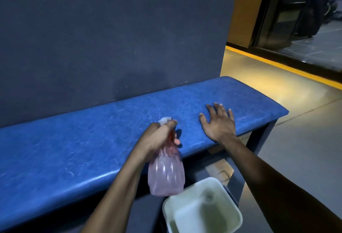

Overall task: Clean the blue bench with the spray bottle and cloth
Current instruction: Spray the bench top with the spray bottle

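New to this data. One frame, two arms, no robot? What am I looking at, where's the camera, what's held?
There is no machine here: a person works with two bare hands. The single picture comes from a wide-angle camera worn on the person's head, looking forward and down, so the arms enter from the bottom edge. The left hand grips the neck of a pink translucent spray bottle, whose white nozzle points toward the blue bench. The right hand lies flat, fingers spread, on the bench top and holds nothing. The bench runs along a dark wall. Below its front edge, on the floor, stands a pale bucket; I cannot tell what is inside. No cloth shows in this frame.
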Motion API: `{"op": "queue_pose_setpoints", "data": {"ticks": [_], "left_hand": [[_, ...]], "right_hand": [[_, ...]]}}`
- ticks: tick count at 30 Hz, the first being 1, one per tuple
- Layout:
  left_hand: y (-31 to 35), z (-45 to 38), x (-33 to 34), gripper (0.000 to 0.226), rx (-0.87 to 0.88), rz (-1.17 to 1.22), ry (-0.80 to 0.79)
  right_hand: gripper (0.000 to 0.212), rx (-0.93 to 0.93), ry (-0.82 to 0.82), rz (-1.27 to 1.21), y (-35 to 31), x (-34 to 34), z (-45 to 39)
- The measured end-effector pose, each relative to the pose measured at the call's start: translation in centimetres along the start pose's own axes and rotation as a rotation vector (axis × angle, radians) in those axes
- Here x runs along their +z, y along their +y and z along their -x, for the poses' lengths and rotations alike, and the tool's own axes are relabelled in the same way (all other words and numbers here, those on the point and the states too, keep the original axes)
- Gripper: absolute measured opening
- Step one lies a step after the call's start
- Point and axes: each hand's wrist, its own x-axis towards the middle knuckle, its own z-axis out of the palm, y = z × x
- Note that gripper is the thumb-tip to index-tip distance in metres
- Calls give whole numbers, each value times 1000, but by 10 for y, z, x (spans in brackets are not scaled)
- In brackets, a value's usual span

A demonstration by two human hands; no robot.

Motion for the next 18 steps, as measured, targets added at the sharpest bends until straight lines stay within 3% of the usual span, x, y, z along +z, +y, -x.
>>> {"op": "queue_pose_setpoints", "data": {"ticks": [9, 18], "left_hand": [[22, -11, -5, 16, 119, -126, 39], [10, -7, -36, 22, 42, -112, 166]], "right_hand": [[71, 6, 0, 28, -1, 0, 1], [72, -13, 34, 9, -1, 4, 1]]}}
